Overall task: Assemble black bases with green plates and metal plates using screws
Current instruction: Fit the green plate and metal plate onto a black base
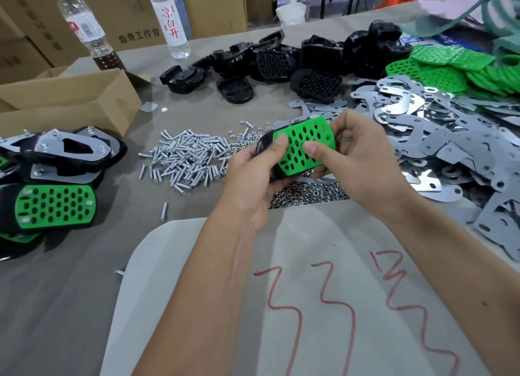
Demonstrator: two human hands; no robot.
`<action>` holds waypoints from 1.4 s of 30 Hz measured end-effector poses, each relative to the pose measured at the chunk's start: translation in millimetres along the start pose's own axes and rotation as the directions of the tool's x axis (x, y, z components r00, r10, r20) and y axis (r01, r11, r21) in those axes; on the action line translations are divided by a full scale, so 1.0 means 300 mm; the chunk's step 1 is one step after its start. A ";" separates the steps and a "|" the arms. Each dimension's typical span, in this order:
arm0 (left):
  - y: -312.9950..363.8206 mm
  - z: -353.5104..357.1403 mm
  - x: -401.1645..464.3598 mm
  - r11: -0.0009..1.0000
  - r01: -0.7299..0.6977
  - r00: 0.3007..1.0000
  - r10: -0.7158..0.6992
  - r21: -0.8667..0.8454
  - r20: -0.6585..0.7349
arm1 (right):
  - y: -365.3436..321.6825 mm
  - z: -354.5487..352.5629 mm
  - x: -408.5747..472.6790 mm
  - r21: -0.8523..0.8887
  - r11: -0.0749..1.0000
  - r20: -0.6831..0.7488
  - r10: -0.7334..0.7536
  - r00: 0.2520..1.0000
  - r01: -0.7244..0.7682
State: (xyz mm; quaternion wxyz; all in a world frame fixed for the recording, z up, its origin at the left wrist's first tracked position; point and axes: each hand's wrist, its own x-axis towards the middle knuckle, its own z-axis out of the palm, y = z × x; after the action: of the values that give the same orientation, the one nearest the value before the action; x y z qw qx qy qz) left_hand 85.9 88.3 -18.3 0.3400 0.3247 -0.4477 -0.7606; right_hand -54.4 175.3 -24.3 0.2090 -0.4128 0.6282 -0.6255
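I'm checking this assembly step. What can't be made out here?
- Black base, head view: mostly hidden by the green plate and both hands.
- Whether screws sit in that plate: holes too small, thumbs cover some.
- Finished units: cut off by the left edge.

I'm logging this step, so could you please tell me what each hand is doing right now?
Left hand: grips the black base with the green plate on it.
Right hand: pinches the green plate.

Above a table point(70, 277) strewn with screws point(185, 159), nuts point(306, 194), metal plates point(450, 139), black bases point(281, 60) and green plates point(455, 68), the left hand point(253, 173) and right hand point(357, 156) grip a black base point(263, 147) with a green plate point(302, 146) thumb-pressed on top.
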 end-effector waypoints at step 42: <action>0.034 0.005 -0.035 1.000 -0.024 0.991 0.024 0.001 0.129 | -0.050 -0.044 -0.003 0.471 0.746 0.397 0.297 0.868 -0.471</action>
State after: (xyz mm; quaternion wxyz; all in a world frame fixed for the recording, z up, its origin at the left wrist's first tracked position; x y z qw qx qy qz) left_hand 92.9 93.7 -6.5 0.3190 0.2699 -0.4737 -0.7752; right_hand -60.4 186.0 -8.4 0.5366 -0.2834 0.4531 -0.6530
